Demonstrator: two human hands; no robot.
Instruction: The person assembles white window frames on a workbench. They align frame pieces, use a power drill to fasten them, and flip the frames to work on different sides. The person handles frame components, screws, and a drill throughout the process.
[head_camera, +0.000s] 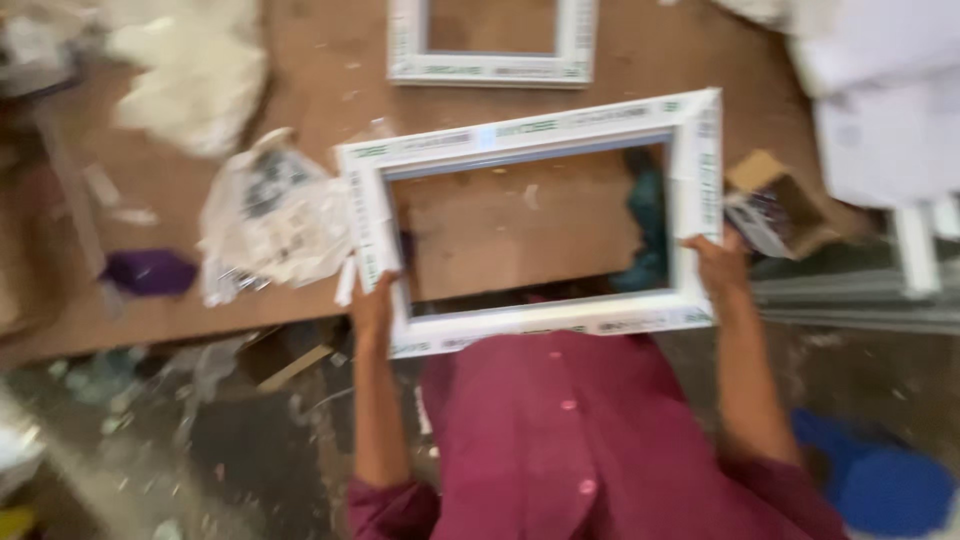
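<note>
Head view: a white frame (540, 140) is held over the wooden board (300, 60), just in front of the maroon shirt (560, 440). Its left side is gripped by the left hand (375, 305), fingers curled over the edge; its right side is clasped by the right hand (718, 262). A second frame (490, 68) lies beyond; a plastic bag (270, 215) lies left, a small carton (775, 205) right.

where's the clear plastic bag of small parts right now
In the head view, the plastic bag lies on the wooden board, left of the white frame and just above the left hand.
</note>
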